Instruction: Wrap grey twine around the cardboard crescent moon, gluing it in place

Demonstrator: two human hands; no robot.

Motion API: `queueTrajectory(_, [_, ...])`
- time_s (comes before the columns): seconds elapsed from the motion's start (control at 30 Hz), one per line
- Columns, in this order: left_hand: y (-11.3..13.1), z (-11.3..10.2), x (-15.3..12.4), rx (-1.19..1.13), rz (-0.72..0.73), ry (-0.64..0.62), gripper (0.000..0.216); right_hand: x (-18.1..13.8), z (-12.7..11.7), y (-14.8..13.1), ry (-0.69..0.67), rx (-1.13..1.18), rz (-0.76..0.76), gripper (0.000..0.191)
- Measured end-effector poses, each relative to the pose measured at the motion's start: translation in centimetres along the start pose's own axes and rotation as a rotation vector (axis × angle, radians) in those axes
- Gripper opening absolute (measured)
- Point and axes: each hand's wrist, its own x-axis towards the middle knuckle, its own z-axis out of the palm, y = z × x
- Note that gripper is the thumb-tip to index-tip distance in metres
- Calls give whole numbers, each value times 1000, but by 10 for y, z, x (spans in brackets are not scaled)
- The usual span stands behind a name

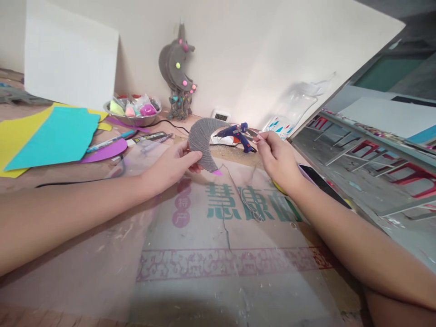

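My left hand (184, 156) grips a crescent moon cutout (200, 138) wound with grey yarn, thumb in front. A bare purple tip shows at its lower end. Grey yarn (252, 209) trails loosely over the clear sheet below the crescent. To the right, my right hand (277, 154) is raised with its fingertips pinched together; what sits between them is too small to make out. Behind and between the hands lies a blue glue gun (240, 134), partly covered by the crescent's upper end. Something yellow (279, 186) shows under my right hand.
A finished grey crescent decoration (177, 68) with coloured balls stands against the wall. A metal bowl (132, 119) holds bright clay packets. Turquoise paper (56, 138), pens (111, 141) and a small digital clock (220, 115) lie around. A phone-like dark device (322, 184) rests at right.
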Motion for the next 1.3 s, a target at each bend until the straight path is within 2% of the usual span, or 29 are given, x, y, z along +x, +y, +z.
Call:
queueTrajectory(0.07, [-2, 0, 2, -61, -27, 6, 9, -11, 0, -16, 15, 24, -88, 22])
queueTrajectory(0.2, [-6, 1, 6, -139, -41, 24, 9, -32, 7, -45, -42, -119, -409, 27])
queueTrajectory(0.3, [-7, 2, 6, -159, -34, 47, 6, -38, 11, -50, -37, -249, -516, 27])
queueTrajectory(0.43, [-6, 2, 5, -193, -58, 59, 7, -36, 11, -43, -35, -355, -539, 26])
queueTrajectory(0.57, [-8, 2, 6, -213, -76, 20, 10, -35, 11, -40, -52, -388, -543, 27])
queueTrajectory(0.8, [-16, 2, 8, -236, -75, -17, 12, -36, 14, -40, -76, -377, -520, 28])
queueTrajectory(1.3, [-14, 2, 7, -222, -110, -44, 10, -36, 15, -41, -38, -353, -571, 24])
